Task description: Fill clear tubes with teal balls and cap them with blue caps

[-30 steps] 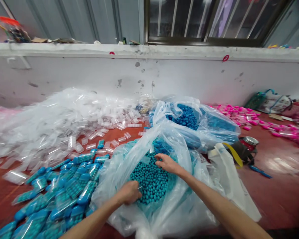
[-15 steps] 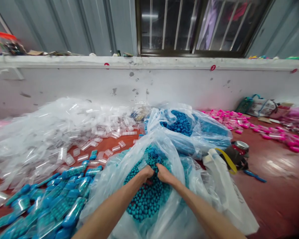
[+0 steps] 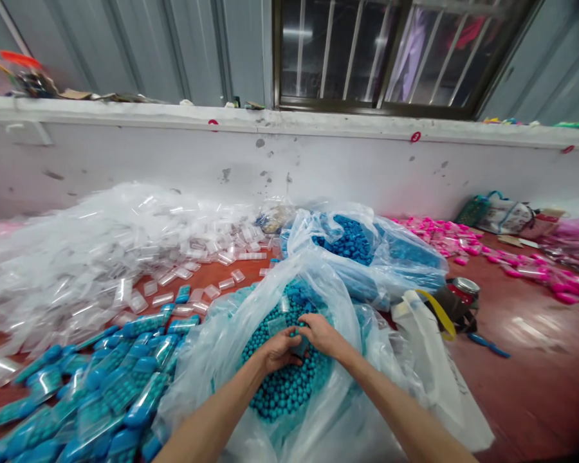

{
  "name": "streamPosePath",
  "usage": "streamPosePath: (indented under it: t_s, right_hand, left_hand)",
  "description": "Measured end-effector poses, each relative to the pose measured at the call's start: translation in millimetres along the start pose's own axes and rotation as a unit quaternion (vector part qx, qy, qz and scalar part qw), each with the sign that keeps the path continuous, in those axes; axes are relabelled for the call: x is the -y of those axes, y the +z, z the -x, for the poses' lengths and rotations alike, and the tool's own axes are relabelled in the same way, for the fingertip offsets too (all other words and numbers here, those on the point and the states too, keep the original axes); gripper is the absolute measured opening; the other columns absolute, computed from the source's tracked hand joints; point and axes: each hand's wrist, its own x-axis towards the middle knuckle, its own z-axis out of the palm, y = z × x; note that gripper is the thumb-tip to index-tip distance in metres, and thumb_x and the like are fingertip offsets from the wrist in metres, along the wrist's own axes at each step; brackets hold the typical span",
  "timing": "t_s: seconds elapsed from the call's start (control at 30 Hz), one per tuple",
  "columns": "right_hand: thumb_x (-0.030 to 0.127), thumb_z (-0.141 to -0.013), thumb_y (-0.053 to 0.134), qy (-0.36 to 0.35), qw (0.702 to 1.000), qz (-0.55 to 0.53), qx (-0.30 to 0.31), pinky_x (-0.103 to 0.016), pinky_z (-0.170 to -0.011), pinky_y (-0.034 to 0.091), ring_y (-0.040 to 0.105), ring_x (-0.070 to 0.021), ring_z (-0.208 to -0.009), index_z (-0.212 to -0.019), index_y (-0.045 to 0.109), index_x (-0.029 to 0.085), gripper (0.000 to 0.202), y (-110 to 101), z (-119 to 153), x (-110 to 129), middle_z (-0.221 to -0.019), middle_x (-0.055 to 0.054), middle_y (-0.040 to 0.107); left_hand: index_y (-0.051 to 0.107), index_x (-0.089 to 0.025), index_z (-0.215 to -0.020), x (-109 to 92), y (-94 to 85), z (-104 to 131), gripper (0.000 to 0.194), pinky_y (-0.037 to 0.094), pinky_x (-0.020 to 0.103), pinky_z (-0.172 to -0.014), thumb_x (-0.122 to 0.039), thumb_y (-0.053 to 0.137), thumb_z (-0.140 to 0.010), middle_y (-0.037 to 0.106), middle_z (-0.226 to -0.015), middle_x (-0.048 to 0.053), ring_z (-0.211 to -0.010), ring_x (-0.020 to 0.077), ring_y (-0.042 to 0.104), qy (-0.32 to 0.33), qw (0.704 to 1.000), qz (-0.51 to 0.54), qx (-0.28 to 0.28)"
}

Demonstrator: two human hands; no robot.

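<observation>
**Handwork on a red counter [image 3: 535, 360]**

At lower centre, a large translucent bag [image 3: 332, 418] holds turquoise beads [image 3: 277, 399]. Above them, the left hand [image 3: 280, 348] has its fingers round a small clear case [image 3: 300, 347]; whether the right hand's [image 3: 321, 334] fingers grip it, I cannot tell.

Lots of little round shiny teal beads [image 3: 276, 402] sit in a big heap inside a large, see-through, crinkly plastic bag [image 3: 200, 370]. The bag's top is wide open, with loose, folded edges around the beads. A small, flat, see-through plastic case [image 3: 300, 348] is held over the beads, partly hidden, its inside too blurry to tell.
</observation>
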Motion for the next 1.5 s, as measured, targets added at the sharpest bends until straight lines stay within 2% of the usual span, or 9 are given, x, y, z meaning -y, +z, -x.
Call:
streamPosePath:
  t_s: [0.1, 0.27, 0.37, 0.57, 0.7, 0.87, 1.07, 1.2, 1.5]
  right_hand:
    - [0.012, -0.079, 0.04, -0.004, 1.0, -0.02, 0.004, -0.028, -0.078, 0.042, 0.057, -0.0184, -0.086, -0.096, 0.064, 0.012, 0.029, -1, 1, 7, -0.088, -0.009, 0.065]
    - [0.014, -0.078, 0.038, 0.143, 0.959, -0.237, 0.057, -0.021, -0.042, 0.039, 0.044, -0.01, -0.041, -0.1, 0.06, 0.013, 0.031, -5, 1, 10, -0.054, 0.003, 0.053]
    - [0.012, -0.075, 0.04, 0.147, 0.956, -0.253, 0.038, -0.02, -0.04, 0.039, 0.048, -0.0103, -0.046, -0.094, 0.061, 0.014, 0.029, -7, 3, 9, -0.063, 0.001, 0.056]
    - [0.019, -0.079, 0.042, 0.005, 0.989, -0.141, 0.036, -0.022, -0.057, 0.045, 0.055, -0.0133, -0.064, -0.091, 0.064, 0.018, 0.025, -2, 11, 19, -0.072, -0.001, 0.061]
    - [0.018, -0.078, 0.044, -0.003, 0.975, -0.192, 0.109, -0.02, -0.049, 0.043, 0.052, -0.0104, -0.055, -0.09, 0.059, 0.018, 0.019, 10, 22, 25, -0.066, 0.002, 0.054]
    - [0.013, -0.074, 0.045, 0.047, 0.934, -0.264, 0.236, -0.016, -0.039, 0.041, 0.052, -0.0101, -0.053, -0.083, 0.049, 0.017, 0.011, 7, 36, 24, -0.061, 0.005, 0.048]
    - [0.014, -0.074, 0.048, 0.031, 0.955, -0.233, 0.179, -0.012, -0.035, 0.037, 0.05, -0.0076, -0.054, -0.099, 0.051, 0.019, 0.026, -1, 46, 32, -0.073, 0.003, 0.051]
    - [0.015, -0.073, 0.05, 0.039, 0.953, -0.238, 0.18, -0.012, -0.035, 0.035, 0.044, -0.0065, -0.044, -0.088, 0.052, 0.018, 0.016, 12, 48, 37, -0.055, 0.007, 0.045]
    - [0.016, -0.066, 0.055, 0.074, 0.937, -0.183, 0.289, -0.015, -0.038, 0.036, 0.046, -0.0075, -0.043, -0.076, 0.047, 0.018, 0.012, 12, 50, 31, -0.052, 0.008, 0.045]
  left_hand:
    - [0.039, -0.02, -0.101, 5, -1.6, 4, 0.046, 0.042, 0.023, -0.052, -0.034, 0.067, -0.066, 0.055, -0.076, 0.0, -0.064, 0.014, 0.057, 0.022, 0.999, 0.038, -0.002]
    - [0.046, -0.019, -0.101, 7, 0.0, 18, 0.046, 0.042, 0.026, -0.058, -0.033, 0.07, -0.064, 0.058, -0.082, 0.002, -0.069, 0.0151, 0.057, 0.042, 0.996, 0.077, -0.003]
    - [0.053, -0.017, -0.096, 4, 4.4, 27, 0.04, 0.04, 0.024, -0.06, -0.027, 0.07, -0.062, 0.059, -0.081, 0.002, -0.069, 0.0131, 0.056, 0.06, 0.995, 0.081, -0.026]
    - [0.057, -0.012, -0.086, 5, 7.8, 45, 0.037, 0.036, 0.021, -0.055, -0.034, 0.07, -0.058, 0.058, -0.068, -0.001, -0.059, 0.0103, 0.053, 0.095, 0.987, 0.021, -0.131]
    - [0.05, -0.015, -0.084, 10, 5.9, 63, 0.042, 0.031, 0.02, -0.041, -0.047, 0.066, -0.06, 0.056, -0.063, -0.002, -0.047, 0.0108, 0.053, 0.042, 0.993, 0.006, -0.114]
    - [0.049, -0.015, -0.081, 14, 5.8, 81, 0.043, 0.026, 0.017, -0.035, -0.048, 0.068, -0.06, 0.055, -0.062, -0.002, -0.042, 0.0078, 0.05, 0.044, 0.998, -0.034, -0.042]
    - [0.045, -0.017, -0.085, 18, 4.3, 85, 0.047, 0.026, 0.017, -0.036, -0.051, 0.068, -0.06, 0.054, -0.061, -0.003, -0.043, 0.0077, 0.05, 0.054, 0.996, 0.002, -0.072]
    - [0.047, -0.016, -0.085, 20, 5.3, 88, 0.047, 0.024, 0.016, -0.036, -0.052, 0.067, -0.061, 0.054, -0.06, -0.003, -0.042, 0.0067, 0.049, 0.063, 0.996, -0.014, -0.068]
    - [0.048, -0.016, -0.083, 22, 1.0, 90, 0.049, 0.023, 0.016, -0.031, -0.054, 0.068, -0.058, 0.052, -0.054, -0.005, -0.036, 0.0062, 0.046, 0.058, 0.996, -0.026, -0.06]
